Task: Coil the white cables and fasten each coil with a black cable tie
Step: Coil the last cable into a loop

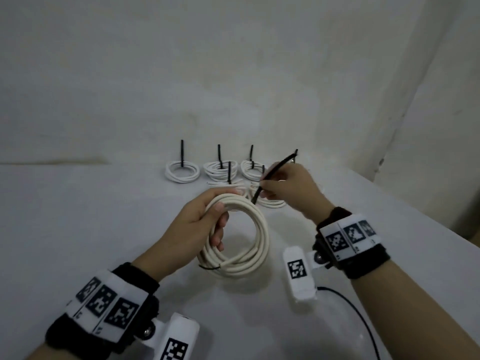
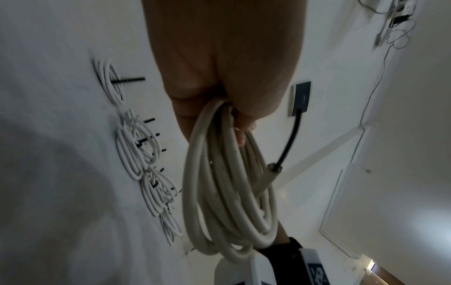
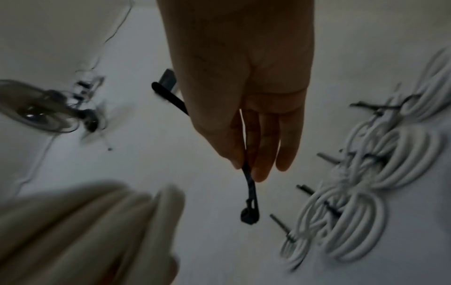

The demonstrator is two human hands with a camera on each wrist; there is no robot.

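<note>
My left hand [image 1: 205, 224] grips a coil of cream-white cable [image 1: 257, 245] at its upper left side, held above the white table [image 1: 78, 229]. The same coil [image 2: 227, 202] hangs from the curled fingers in the left wrist view. My right hand [image 1: 285, 185] pinches a black cable tie [image 1: 272, 172] between thumb and fingers; the tie's lower end points at the top of the coil. In the right wrist view the tie [image 3: 249, 194] hangs down from the fingertips [image 3: 258, 173], its head at the bottom.
Several white coils fastened with black ties [image 1: 181, 170] lie in rows at the back of the table, partly behind my hands. A black wire [image 1: 358, 313] runs off the near right. The table's right edge [image 1: 415, 214] slants away.
</note>
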